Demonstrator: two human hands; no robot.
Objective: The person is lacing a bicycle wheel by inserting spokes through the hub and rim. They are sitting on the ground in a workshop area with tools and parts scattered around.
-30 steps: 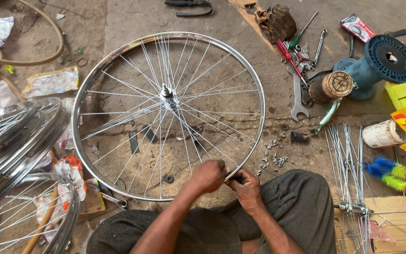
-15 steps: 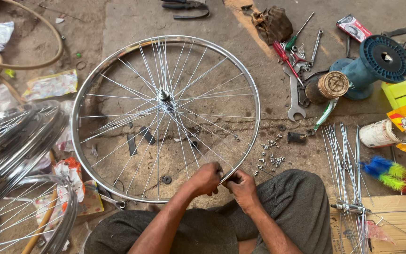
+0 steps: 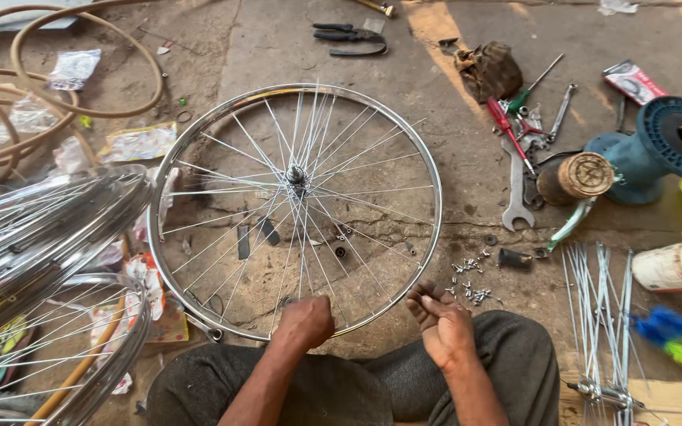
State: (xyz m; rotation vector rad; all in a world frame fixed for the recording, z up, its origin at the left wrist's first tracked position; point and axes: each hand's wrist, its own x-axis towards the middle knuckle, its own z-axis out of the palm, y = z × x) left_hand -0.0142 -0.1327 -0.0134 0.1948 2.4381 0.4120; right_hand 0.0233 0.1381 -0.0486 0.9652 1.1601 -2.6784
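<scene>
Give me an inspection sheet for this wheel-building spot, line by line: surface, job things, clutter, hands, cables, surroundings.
Surface: bare, stained concrete floor.
Job's things: spoked wheel lying flat; small nipples beside it; loose spokes at right.
Clutter: wrench, screwdrivers, pliers, wrappers.
Hands: left hand on the near rim; right hand off the rim, fingers curled.
Cables: tan hose coiled at left.
Surroundings: stacked wheels at left; blue stand at right.

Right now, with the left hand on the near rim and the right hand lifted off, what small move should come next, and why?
Probably the right hand reaches to the small pile of spoke nipples on the floor just beyond its fingers. The left hand grips the near edge of the bicycle wheel rim, where spokes meet it, and the right hand looks empty.
</scene>
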